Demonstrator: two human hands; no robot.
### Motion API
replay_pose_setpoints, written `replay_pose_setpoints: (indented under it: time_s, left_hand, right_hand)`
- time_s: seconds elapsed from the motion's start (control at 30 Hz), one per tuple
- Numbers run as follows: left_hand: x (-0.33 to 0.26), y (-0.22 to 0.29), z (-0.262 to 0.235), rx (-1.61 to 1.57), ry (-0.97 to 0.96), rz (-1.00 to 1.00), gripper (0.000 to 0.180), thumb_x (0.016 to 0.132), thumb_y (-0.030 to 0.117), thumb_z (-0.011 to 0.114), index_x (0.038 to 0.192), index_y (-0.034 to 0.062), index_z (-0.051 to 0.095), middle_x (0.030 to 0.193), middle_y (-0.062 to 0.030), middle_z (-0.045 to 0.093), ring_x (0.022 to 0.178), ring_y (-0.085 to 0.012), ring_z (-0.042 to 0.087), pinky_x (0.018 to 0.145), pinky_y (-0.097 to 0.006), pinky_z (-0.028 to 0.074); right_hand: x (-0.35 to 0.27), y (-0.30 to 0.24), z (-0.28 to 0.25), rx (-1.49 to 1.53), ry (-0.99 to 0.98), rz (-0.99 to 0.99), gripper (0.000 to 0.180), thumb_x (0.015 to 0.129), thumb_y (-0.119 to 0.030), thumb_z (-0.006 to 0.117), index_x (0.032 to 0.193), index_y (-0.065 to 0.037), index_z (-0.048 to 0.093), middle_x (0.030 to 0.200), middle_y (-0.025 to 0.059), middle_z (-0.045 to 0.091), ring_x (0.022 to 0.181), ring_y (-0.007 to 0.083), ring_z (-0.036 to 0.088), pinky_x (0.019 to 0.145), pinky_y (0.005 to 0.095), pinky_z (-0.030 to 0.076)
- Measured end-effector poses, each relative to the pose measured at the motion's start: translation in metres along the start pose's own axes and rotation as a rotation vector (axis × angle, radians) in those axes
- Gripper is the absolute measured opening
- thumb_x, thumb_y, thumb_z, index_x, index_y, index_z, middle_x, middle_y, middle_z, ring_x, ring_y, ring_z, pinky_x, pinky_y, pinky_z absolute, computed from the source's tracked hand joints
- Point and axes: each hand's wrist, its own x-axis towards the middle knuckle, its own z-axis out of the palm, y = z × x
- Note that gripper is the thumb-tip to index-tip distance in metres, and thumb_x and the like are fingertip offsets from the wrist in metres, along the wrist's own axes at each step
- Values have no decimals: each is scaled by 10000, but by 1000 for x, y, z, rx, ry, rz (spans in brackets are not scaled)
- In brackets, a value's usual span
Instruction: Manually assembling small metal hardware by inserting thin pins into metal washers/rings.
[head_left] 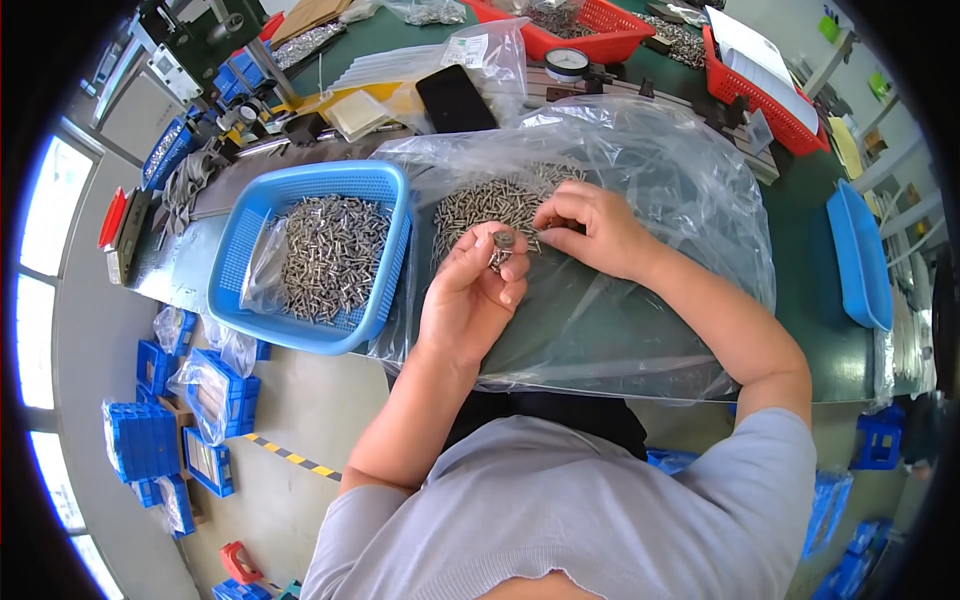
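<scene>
My left hand (470, 295) is closed with its palm up. Its thumb and fingers grip a small round grey metal piece (503, 240), and a few small metal pins (497, 260) sit in the fingers just below it. To the right, my right hand (595, 230) is pinched at the edge of a heap of small metal pins (490, 205); whatever lies between its fingertips is too small to make out. That heap spreads over a clear plastic sheet (640, 330) on the table. A blue basket (393, 270) left of my left hand holds many similar pins (335, 255).
Beyond the heap lie a black phone (456, 98), a clear plastic bag (490, 50) and a round dial gauge (567, 64). Red baskets (620, 42) stand at the back. A blue tray (860, 255) is at the right edge, and blue crates (150, 440) stand on the floor at left.
</scene>
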Motion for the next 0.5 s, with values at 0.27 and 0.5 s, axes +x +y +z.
replay_pose_setpoints:
  time_s: [0.27,0.5]
  left_hand:
    - [-9,0,6,-7,-20,21,169,940,176,527,1032,34,534,956,-125,549,701,-139,506,554,-253,418]
    - [-5,1,5,-31,48,-82,173,949,175,512,1057,41,525,977,-126,549,692,-142,510,544,-261,429]
  right_hand:
    - [2,4,6,-140,-23,-97,144,717,-104,695,834,-64,622,796,61,579,772,265,557,690,366,451]
    - [3,7,1,-141,2,-140,184,689,-129,725,845,-86,639,811,54,564,750,253,549,659,365,442]
